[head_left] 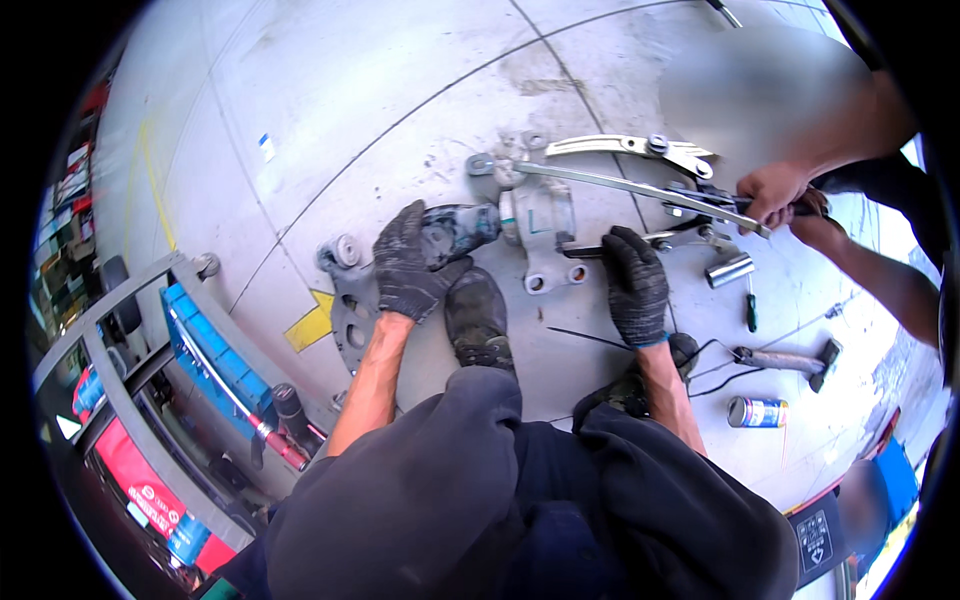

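Observation:
A heavy grey metal assembly lies on the floor, with a flat bracket and a dark, grimy cylindrical part. My gloved left hand wraps the left end of that cylinder, thumb below and fingers above. My gloved right hand is closed round a narrow metal bar, whose dark end reaches the bracket's right side. Across the assembly's top runs a long silver bar. Another person's hands grip a dark-handled tool near its right end.
A gold-coloured arm lies beyond the bar. Right of me are a silver socket, a screwdriver, a hammer and a can. My boot stands beside the cylinder. At left is a grey cart with a blue tray.

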Action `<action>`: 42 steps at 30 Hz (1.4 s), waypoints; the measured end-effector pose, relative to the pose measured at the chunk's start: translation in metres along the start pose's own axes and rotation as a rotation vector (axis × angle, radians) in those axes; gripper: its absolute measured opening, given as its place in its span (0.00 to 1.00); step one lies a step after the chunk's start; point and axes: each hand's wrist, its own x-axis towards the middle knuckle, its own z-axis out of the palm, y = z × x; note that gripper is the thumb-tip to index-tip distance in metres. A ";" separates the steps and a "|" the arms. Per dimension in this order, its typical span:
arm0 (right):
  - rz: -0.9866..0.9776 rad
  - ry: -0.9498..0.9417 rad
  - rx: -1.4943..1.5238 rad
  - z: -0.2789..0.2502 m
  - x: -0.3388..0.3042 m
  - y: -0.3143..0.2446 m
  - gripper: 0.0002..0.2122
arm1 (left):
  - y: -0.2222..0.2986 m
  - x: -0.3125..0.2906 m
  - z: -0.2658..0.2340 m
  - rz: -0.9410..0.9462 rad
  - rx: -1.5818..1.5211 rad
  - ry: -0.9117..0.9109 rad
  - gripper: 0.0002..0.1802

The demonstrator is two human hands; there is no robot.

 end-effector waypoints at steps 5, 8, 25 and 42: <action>0.047 -0.012 -0.001 -0.005 0.002 -0.003 0.14 | 0.003 0.002 0.004 0.031 -0.014 0.042 0.57; 0.054 -0.029 0.020 -0.008 0.002 -0.004 0.15 | 0.005 0.001 0.003 -0.004 0.009 0.008 0.58; 0.054 -0.037 0.052 -0.008 0.003 -0.002 0.15 | 0.014 0.004 -0.007 0.002 -0.014 -0.013 0.55; 0.733 -0.204 1.752 -0.039 0.107 -0.068 0.22 | 0.049 0.035 0.015 0.082 -0.012 -0.005 0.42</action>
